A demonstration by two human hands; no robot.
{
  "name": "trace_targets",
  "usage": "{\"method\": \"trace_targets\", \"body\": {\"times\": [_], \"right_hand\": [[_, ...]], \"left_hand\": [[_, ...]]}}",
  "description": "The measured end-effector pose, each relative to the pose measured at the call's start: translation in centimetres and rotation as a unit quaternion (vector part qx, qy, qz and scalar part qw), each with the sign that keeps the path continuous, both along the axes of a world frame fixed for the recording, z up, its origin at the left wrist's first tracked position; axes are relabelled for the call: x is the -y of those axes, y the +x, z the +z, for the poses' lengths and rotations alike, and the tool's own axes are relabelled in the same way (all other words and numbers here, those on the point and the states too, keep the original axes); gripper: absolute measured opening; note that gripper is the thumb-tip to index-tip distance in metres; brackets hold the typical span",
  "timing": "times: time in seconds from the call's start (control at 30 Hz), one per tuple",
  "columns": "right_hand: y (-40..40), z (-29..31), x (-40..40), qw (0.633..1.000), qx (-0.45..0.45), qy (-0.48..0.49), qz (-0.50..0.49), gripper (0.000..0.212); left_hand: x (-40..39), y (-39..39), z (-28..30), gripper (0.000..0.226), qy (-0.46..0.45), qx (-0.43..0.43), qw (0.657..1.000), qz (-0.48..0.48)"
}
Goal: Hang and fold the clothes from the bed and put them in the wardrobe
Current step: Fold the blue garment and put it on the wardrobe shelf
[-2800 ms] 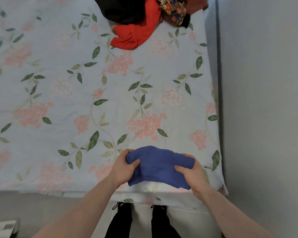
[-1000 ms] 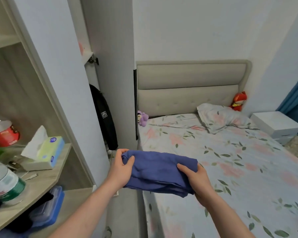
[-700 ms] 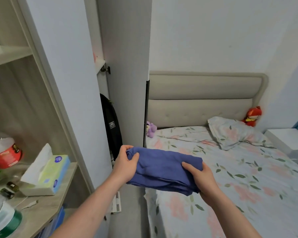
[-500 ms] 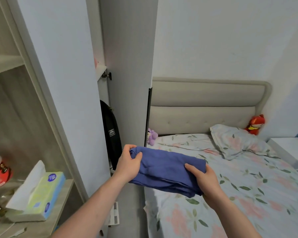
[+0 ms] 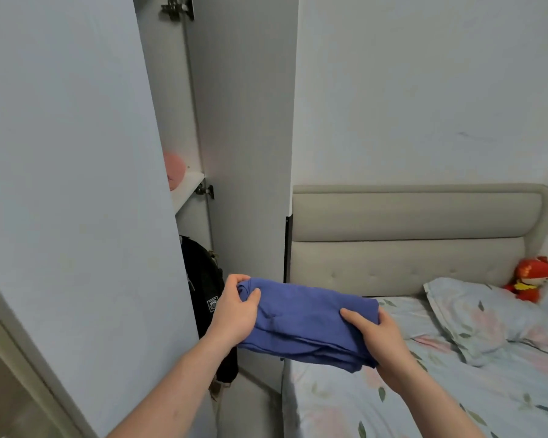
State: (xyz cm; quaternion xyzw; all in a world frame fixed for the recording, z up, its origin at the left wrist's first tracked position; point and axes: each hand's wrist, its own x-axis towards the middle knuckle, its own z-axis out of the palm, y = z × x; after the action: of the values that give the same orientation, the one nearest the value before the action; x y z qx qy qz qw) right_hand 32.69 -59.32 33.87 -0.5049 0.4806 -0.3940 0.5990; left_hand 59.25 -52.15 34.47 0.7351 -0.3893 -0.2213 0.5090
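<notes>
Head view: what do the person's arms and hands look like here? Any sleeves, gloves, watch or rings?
Both forearms are bare up to the bottom edge of the picture, so no sleeve shows. The left hand and right hand wear no gloves. No watch, bracelet or ring shows on the visible sides of the wrists and fingers.

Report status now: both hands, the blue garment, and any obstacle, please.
Left hand and right hand grip folded blue garment, held in air. Wardrobe door open ahead. Black bag hangs inside, low.
</notes>
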Motion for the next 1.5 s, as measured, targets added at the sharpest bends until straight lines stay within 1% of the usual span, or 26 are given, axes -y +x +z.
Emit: {"method": "trace_targets", "body": {"times": [0.3,0.43,0.57,0.83,0.9,1.0,1.1,1.23,1.37,1.5], "right_hand": [[8.4,3.2,9.5,0.998,0.022,-0.036,0.045,0.029],[12.9,4.0,13.4,0.998,0.03,-0.035,0.042,0.029],[17.5,5.3,16.7,0.998,0.034,-0.042,0.036,0.025],[24.8,8.3,21.7,0.993,0.053,-0.091,0.048,0.029],[26.7,8.9,22.7,0.992,0.061,-0.097,0.05,0.028],[29.8,9.5,24.2,0.989,0.08,-0.109,0.056,0.026],[33.0,9.9,25.9,0.986,0.1,-0.114,0.07,0.029],[37.4,10.2,28.3,0.98,0.126,-0.12,0.101,0.031],[41.9,10.9,31.2,0.972,0.149,-0.12,0.138,0.03],[46.9,12.0,33.5,0.964,0.182,-0.1,0.167,0.029]], "left_hand": [[7.5,7.1,3.5,0.018,-0.03,0.008,0.997,0.071],[11.4,11.0,5.5,0.02,-0.048,0.013,0.996,0.079],[15.0,14.8,6.8,0.019,-0.056,0.037,0.994,0.085],[20.7,20.3,10.0,0.023,-0.118,0.017,0.985,0.128],[21.9,21.4,11.4,0.023,-0.128,0.034,0.981,0.141],[23.4,22.9,13.4,0.024,-0.136,0.084,0.975,0.153],[25.0,24.5,14.9,0.026,-0.149,0.127,0.965,0.176],[27.0,27.0,16.2,0.024,-0.154,0.128,0.957,0.21],[28.8,29.8,17.0,0.023,-0.146,0.14,0.942,0.269],[30.7,32.4,19.8,0.027,-0.13,0.157,0.927,0.314]]}}
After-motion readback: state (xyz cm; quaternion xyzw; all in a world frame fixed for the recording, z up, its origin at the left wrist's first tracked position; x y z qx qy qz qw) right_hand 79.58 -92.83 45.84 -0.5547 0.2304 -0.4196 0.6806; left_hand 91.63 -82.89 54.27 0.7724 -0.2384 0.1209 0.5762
